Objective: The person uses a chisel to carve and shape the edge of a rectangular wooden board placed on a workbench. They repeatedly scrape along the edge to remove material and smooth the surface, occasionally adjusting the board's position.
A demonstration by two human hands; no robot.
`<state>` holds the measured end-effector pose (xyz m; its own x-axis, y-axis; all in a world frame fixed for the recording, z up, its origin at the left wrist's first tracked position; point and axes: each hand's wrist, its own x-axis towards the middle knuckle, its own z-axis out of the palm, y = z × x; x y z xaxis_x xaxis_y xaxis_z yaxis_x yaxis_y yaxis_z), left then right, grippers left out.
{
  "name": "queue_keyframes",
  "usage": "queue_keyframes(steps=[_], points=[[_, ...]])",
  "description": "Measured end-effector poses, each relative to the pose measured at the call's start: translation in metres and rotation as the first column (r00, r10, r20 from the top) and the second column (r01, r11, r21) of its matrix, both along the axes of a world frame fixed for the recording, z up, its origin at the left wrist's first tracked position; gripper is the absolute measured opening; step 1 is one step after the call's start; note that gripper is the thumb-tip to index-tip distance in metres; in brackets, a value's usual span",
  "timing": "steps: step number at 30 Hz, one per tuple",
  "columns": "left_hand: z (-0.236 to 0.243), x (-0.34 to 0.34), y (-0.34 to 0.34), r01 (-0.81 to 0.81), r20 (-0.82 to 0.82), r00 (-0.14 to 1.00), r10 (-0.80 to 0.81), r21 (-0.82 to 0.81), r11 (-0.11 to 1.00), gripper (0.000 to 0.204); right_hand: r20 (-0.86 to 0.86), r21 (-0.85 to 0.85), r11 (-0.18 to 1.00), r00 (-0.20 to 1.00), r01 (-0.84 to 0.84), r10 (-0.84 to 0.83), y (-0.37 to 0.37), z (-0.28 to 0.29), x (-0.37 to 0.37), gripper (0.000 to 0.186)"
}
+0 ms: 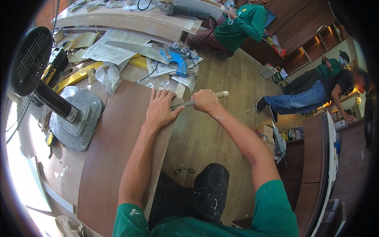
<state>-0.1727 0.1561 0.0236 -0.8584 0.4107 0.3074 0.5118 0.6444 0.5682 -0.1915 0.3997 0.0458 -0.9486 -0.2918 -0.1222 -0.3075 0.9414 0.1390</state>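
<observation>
A long brown wood-faced panel (pixel 114 146) lies on the workbench in front of me. My left hand (pixel 160 104) is flat on its far right corner, fingers spread, thumb reaching over the edge. In my right hand (pixel 206 101) is a slim grey file (pixel 188 104), gripped in a fist; its pale end (pixel 222 94) sticks out on the right. The file's other end meets the panel's edge beside my left thumb, and its tip is partly hidden there. Beyond the panel, a handsaw with a blue handle (pixel 175 61) rests on newspaper (pixel 114 45).
On the left stand a black fan-shaped device (pixel 31 59) on a grey base (pixel 77 118), a yellow level (pixel 81 76) and a tape measure (pixel 49 139). Scissors (pixel 184 170) lie on the floor. Beyond, a person in green (pixel 246 23) stands; others work at right near cabinets (pixel 312 154).
</observation>
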Motion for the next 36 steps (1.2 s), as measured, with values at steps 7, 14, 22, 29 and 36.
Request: queue_keyframes(steps=[7,14,22,29,36], points=[[-0.003,0.001,0.004,-0.035,-0.004,0.999,0.035,0.027,0.999,0.056,0.047,0.050,0.999,0.999,-0.009,0.006,-0.004,0.002,-0.009,0.018],[-0.008,-0.002,0.005,-0.038,-0.008,0.999,0.038,0.042,0.998,0.053,0.057,0.063,0.996,0.997,-0.055,0.051,-0.003,0.003,-0.020,0.016],[-0.001,-0.003,-0.003,-0.098,0.101,0.993,0.064,0.390,0.916,0.053,-0.010,-0.246,0.941,0.971,0.230,-0.240,0.007,0.000,0.045,0.039],[-0.011,-0.009,-0.004,-0.085,0.074,0.995,0.062,0.359,0.930,0.071,0.402,-0.731,0.412,0.831,0.544,-0.385,0.014,0.007,0.124,0.051],[-0.012,-0.010,-0.004,-0.084,0.099,0.994,0.049,0.385,0.919,0.088,0.207,-0.651,0.635,0.902,0.416,-0.378,-0.014,0.005,0.114,0.049]])
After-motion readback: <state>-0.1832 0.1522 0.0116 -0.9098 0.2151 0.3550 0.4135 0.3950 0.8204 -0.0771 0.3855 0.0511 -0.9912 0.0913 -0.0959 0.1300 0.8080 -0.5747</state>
